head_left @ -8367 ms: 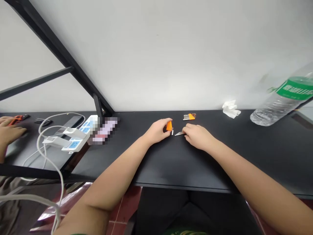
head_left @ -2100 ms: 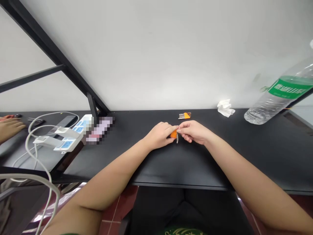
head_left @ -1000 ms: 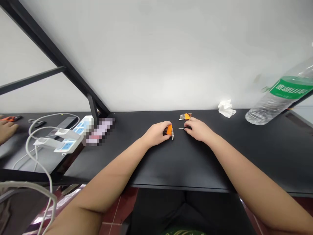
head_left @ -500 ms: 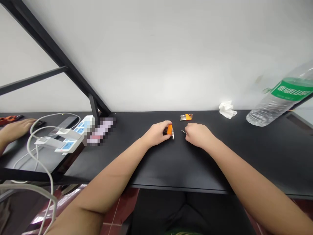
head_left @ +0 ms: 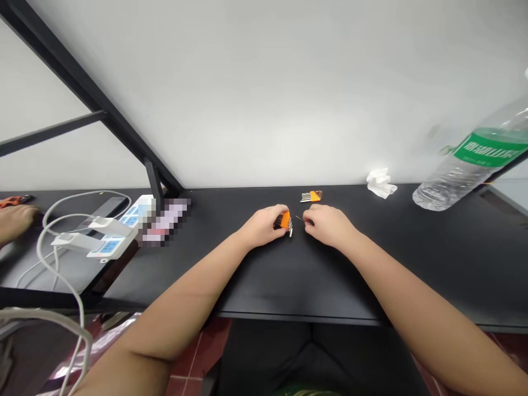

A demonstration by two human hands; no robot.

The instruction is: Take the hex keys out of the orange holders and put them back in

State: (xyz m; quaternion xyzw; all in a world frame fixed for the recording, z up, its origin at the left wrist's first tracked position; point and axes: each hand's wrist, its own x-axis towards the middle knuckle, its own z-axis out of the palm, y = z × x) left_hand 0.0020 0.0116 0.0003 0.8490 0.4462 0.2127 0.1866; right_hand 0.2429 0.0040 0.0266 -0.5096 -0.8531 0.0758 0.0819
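My left hand (head_left: 266, 226) is closed around an orange hex key holder (head_left: 285, 219), and the silver ends of several hex keys stick out of its right side. To the right, my right hand (head_left: 328, 224) pinches a thin hex key (head_left: 300, 218) between thumb and fingers. Its tip points left toward the holder, with a small gap between them. A second orange holder with hex keys (head_left: 315, 196) lies flat on the black table (head_left: 280, 280), just beyond my right hand.
A crumpled tissue (head_left: 381, 183) and a large plastic bottle with a green label (head_left: 466, 165) stand at the back right. At the left are a black metal frame (head_left: 97, 104), a white power strip (head_left: 124, 225) with cables, and another person's hand (head_left: 18, 223).
My right hand has moved left, bringing the thin hex key closer to the holder in my left hand. The other person's hand has shifted left.
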